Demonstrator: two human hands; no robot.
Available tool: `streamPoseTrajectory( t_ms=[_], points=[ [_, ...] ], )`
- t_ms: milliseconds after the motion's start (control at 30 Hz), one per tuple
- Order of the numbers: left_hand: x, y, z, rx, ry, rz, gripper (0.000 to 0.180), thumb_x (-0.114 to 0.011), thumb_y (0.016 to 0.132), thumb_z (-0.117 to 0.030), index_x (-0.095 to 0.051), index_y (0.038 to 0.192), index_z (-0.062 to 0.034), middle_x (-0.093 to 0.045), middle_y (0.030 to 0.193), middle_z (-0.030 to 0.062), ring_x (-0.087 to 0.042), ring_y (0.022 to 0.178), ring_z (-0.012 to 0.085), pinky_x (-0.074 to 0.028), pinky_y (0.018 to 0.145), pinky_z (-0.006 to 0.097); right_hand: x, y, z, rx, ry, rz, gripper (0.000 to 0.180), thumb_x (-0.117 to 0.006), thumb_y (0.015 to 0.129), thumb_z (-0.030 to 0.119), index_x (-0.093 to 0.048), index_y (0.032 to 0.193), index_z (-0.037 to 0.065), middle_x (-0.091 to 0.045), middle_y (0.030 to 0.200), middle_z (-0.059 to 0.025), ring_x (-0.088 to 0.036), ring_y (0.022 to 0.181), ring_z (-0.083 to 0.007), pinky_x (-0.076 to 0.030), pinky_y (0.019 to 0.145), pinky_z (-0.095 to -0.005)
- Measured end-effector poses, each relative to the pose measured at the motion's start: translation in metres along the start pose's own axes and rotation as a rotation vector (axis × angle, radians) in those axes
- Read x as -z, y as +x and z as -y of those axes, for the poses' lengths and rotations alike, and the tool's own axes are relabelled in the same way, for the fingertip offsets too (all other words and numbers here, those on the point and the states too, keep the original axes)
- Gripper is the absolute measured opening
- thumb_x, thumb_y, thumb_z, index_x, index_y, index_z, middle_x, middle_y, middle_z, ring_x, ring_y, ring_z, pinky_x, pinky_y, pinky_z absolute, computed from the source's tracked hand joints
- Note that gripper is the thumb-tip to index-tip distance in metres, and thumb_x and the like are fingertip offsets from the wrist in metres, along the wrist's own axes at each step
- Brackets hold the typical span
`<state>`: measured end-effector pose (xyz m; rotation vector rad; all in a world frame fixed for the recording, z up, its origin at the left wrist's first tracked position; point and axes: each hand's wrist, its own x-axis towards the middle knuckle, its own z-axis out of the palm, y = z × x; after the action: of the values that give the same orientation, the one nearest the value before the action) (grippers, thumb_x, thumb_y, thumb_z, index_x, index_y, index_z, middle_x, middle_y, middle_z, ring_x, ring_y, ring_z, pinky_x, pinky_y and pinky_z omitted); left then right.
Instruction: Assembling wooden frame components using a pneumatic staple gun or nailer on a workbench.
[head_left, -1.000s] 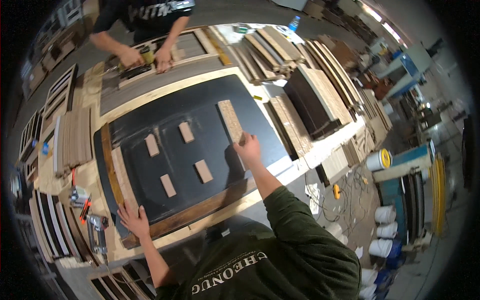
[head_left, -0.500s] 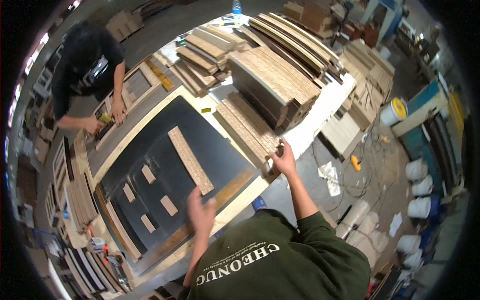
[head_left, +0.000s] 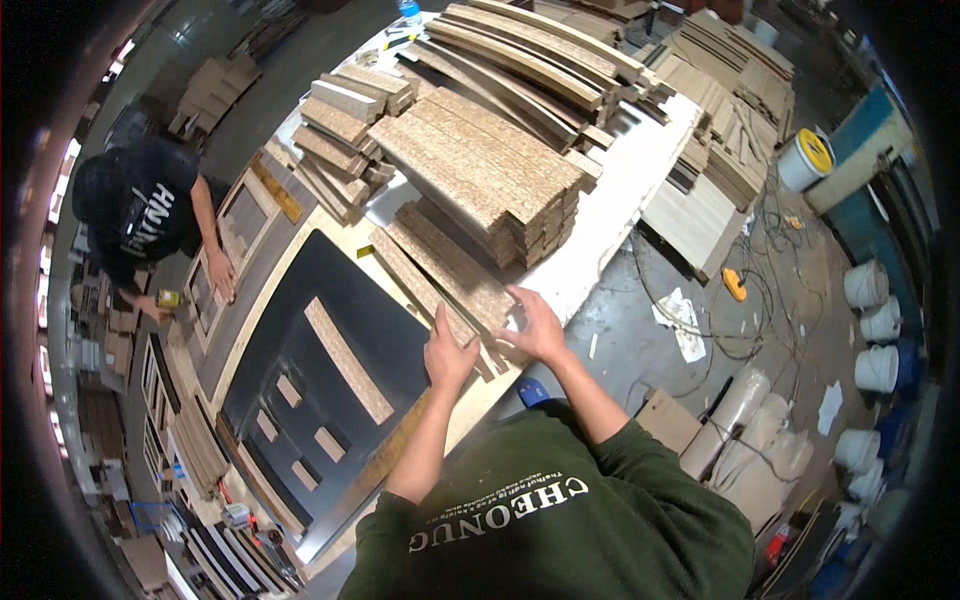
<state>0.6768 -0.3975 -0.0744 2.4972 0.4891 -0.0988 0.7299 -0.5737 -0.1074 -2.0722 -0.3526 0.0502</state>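
Observation:
My left hand (head_left: 450, 357) is closed on the near end of a narrow chipboard strip (head_left: 415, 283), which lies slanting beside the black panel (head_left: 290, 310). My right hand (head_left: 535, 328) grips the near end of the neighbouring chipboard strip (head_left: 455, 262), thumb toward the left one. A dark, narrow gap parts the two strips. On the black panel rests a longer chipboard strip (head_left: 347, 360), with several small pale blocks (head_left: 329, 444) to its left.
A high stack of chipboard boards (head_left: 470, 160) stands just beyond my hands, with curved wooden pieces (head_left: 530, 50) behind it. At the left, a co-worker (head_left: 150, 205) leans over a wooden frame (head_left: 240, 225). Cables (head_left: 770, 310) and white buckets (head_left: 875, 370) are on the floor at right.
My left hand has moved right, from near the strip on the black panel to a strip beside my right hand. That strip now lies apart from its neighbour. The view has shifted.

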Motion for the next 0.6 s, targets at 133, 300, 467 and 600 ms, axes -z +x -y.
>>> streamPoseTrajectory(
  t_ms=[133, 300, 467, 600],
  points=[
    [0.003, 0.005, -0.01, 0.123, 0.006, -0.038, 0.094, -0.073, 0.067, -0.031, -0.021, 0.143, -0.0123, -0.042, 0.133, 0.0213, -0.049, 0.115, 0.0369, -0.04, 0.095, 0.044, 0.001, -0.001, 0.002, 0.067, -0.015, -0.012, 0.074, -0.08, 0.065, 0.031, -0.046, 0.128, 0.011, -0.052, 0.122, -0.0135, -0.052, 0.109, -0.0325, -0.043, 0.093, -0.0395],
    [-0.01, 0.01, -0.011, 0.141, 0.021, -0.129, 0.089, -0.069, 0.069, -0.032, -0.021, 0.143, -0.0176, -0.043, 0.128, 0.0189, -0.048, 0.113, 0.0357, -0.038, 0.092, 0.048, -0.002, -0.006, -0.012, -0.028, 0.162, -0.017, 0.063, -0.077, 0.071, 0.025, -0.05, 0.125, 0.007, -0.054, 0.117, -0.0112, -0.058, 0.101, -0.0237, -0.047, 0.086, -0.0317],
    [-0.011, 0.019, -0.019, 0.265, -0.137, -0.152, 0.089, -0.066, 0.07, -0.021, -0.018, 0.143, -0.0122, -0.037, 0.136, 0.0209, -0.041, 0.121, 0.0382, -0.036, 0.098, 0.044, 0.004, -0.003, -0.015, -0.073, 0.344, -0.011, 0.052, -0.072, 0.076, 0.013, -0.051, 0.122, 0.006, -0.054, 0.11, -0.0094, -0.058, 0.092, -0.0179, -0.048, 0.08, -0.0279],
    [-0.015, 0.014, 0.033, -0.003, -0.468, -0.353, 0.088, -0.062, 0.072, -0.007, -0.015, 0.146, -0.0117, -0.024, 0.147, 0.0197, -0.027, 0.134, 0.0332, -0.033, 0.103, 0.042, 0.008, -0.006, 0.009, -0.035, 0.243, -0.129, 0.04, -0.064, 0.077, 0.004, -0.055, 0.116, 0.007, -0.054, 0.109, -0.0093, -0.057, 0.091, -0.0169, -0.047, 0.081, -0.0284]
  ],
)
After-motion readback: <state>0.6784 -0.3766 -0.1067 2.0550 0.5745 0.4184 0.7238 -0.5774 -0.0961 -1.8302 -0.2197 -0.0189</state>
